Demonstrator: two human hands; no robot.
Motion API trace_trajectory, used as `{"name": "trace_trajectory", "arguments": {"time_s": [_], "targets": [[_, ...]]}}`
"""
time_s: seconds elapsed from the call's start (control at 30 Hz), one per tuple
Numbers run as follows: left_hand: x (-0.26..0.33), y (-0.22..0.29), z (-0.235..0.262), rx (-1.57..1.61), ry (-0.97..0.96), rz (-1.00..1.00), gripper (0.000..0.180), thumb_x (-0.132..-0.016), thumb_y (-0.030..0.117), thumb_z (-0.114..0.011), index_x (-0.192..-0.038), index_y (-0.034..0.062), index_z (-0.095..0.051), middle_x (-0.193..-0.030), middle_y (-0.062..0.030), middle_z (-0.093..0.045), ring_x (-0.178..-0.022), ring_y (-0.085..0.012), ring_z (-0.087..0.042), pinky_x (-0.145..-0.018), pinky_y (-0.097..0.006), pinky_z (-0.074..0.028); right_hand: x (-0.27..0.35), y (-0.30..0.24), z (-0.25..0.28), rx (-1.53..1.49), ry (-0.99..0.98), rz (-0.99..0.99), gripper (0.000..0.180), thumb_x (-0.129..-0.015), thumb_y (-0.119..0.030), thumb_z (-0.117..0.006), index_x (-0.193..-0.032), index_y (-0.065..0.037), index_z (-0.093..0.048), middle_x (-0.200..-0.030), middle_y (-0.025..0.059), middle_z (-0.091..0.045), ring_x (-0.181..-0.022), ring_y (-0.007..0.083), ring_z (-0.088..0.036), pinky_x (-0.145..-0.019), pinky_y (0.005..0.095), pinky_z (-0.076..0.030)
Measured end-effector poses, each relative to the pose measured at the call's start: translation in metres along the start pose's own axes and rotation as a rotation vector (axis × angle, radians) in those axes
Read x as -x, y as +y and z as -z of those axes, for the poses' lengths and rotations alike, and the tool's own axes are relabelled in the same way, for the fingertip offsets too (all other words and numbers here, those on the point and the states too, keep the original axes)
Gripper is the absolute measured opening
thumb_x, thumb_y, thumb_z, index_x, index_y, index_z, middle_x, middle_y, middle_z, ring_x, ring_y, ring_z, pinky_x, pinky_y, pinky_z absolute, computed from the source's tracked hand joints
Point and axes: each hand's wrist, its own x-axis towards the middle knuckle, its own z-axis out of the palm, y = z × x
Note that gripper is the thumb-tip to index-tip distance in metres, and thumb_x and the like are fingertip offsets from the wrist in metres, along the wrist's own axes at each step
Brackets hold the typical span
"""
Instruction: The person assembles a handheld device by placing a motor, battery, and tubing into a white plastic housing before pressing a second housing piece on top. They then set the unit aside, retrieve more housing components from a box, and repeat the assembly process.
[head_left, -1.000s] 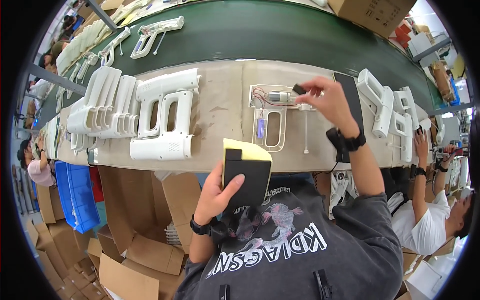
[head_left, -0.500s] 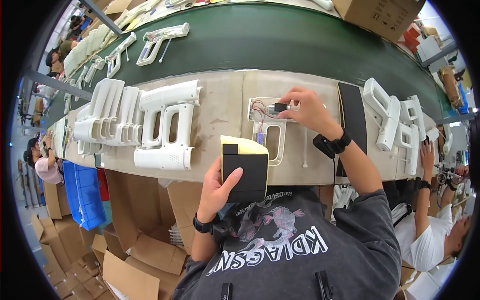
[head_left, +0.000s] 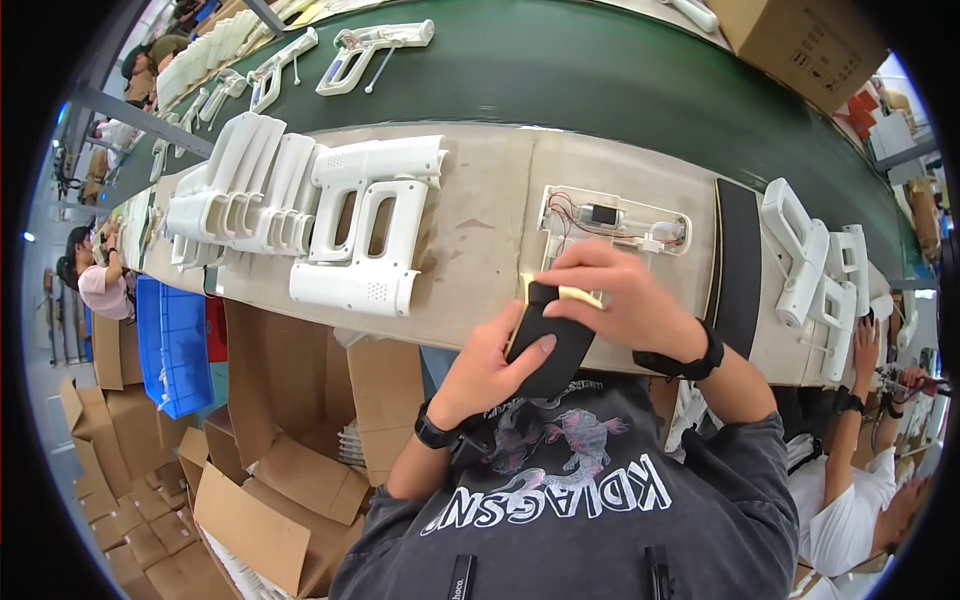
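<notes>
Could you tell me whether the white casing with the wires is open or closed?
Open. The white casing lies flat on the bench with no cover on it; its red wires and small motor show.

A factory assembly line: a long green conveyor belt carries white plastic gun-shaped housings, more of them stacked along the workbench; other workers sit beside it, with cardboard boxes and a blue crate below
</notes>
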Motion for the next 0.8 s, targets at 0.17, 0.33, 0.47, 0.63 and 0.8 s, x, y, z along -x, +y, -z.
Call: {"name": "trace_trajectory", "arguments": {"time_s": [0.17,0.33,0.47,0.63,0.8], "targets": [[0.02,0.013,0.023,-0.251,-0.299,-0.094,0.029,-0.095,0.018,-0.07,-0.114,-0.0005,-0.06,-0.093,-0.0194,-0.067,-0.076,-0.035,-0.064,-0.072,-0.039,-0.051,0.007,0.002,-0.002,-0.545,-0.406,-0.371,0.028,-0.088,-0.018,-0.083,-0.113,-0.007,-0.079,-0.098,0.0014,-0.069,-0.078,0.0089,-0.06,-0.069,0.0247,-0.048],[0.03,0.011,0.044,-0.079,-0.557,0.071,0.037,-0.095,0.015,-0.072,-0.127,-0.0013,-0.063,-0.099,-0.0108,-0.072,-0.085,-0.0171,-0.067,-0.078,-0.032,-0.052,-0.003,0.014,0.013,-0.475,-0.342,-0.364,0.029,-0.081,-0.003,-0.083,-0.11,-0.006,-0.077,-0.105,0.0047,-0.068,-0.097,0.0159,-0.061,-0.084,0.031,-0.05],[0.042,0.011,0.047,0.275,-0.161,0.191,0.041,-0.098,0.018,-0.071,-0.133,-0.0032,-0.06,-0.117,-0.0054,-0.07,-0.105,-0.0096,-0.06,-0.092,-0.028,-0.051,-0.019,0.032,0.023,0.071,-0.15,-0.098,0.034,-0.08,0.003,-0.078,-0.111,-0.009,-0.074,-0.111,0.0054,-0.066,-0.102,0.0233,-0.061,-0.09,0.0366,-0.051],[0.014,0.031,0.064,0.274,0.248,0.129,0.051,-0.096,0.014,-0.073,-0.138,-0.0032,-0.05,-0.115,-0.0116,-0.071,-0.103,-0.0134,-0.067,-0.09,-0.028,-0.054,-0.01,0.052,0.011,0.361,-0.398,0.109,0.039,-0.08,0.006,-0.072,-0.116,-0.01,-0.071,-0.117,0.0053,-0.063,-0.111,0.03,-0.057,-0.097,0.0391,-0.051],[-0.06,0.053,0.082,0.003,0.412,-0.034,0.053,-0.099,0.024,-0.071,-0.138,-0.003,-0.047,-0.101,-0.0156,-0.075,-0.085,-0.0221,-0.074,-0.072,-0.033,-0.058,-0.015,0.046,0.006,0.405,-0.389,0.134,0.037,-0.079,0.003,-0.073,-0.114,-0.009,-0.071,-0.116,0.0052,-0.063,-0.112,0.0286,-0.058,-0.1,0.0386,-0.05]]}}
